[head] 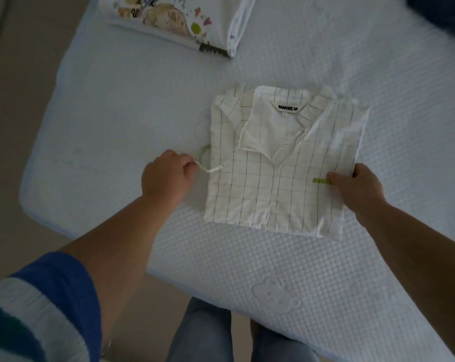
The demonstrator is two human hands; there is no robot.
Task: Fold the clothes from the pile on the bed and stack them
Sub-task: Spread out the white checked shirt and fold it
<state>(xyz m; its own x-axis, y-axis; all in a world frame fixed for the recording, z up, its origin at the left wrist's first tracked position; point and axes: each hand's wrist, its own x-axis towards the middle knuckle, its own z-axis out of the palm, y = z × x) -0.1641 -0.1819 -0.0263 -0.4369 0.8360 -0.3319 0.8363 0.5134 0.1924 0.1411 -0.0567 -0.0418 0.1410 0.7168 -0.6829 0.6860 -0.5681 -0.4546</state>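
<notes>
Head view: a folded checked shirt point(281, 163) lies flat mid-bed point(116, 113). The left hand point(166, 176) has its grip pinched on the shirt's drawstring point(208, 169); the right hand point(357, 186) pinches the shirt's right edge. A folded printed shirt point(179, 19) lies well apart, farther up the bed.

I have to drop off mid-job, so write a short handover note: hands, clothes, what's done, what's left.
Left hand pinches the drawstring at the checked shirt's left edge. Right hand grips its right edge.
The shirt lies folded, collar up, on the bed.
Done: a printed white garment lies folded at the far edge.
Left: tuck the string, move the shirt onto that stack. Dark fabric at far right may be the pile.
</notes>
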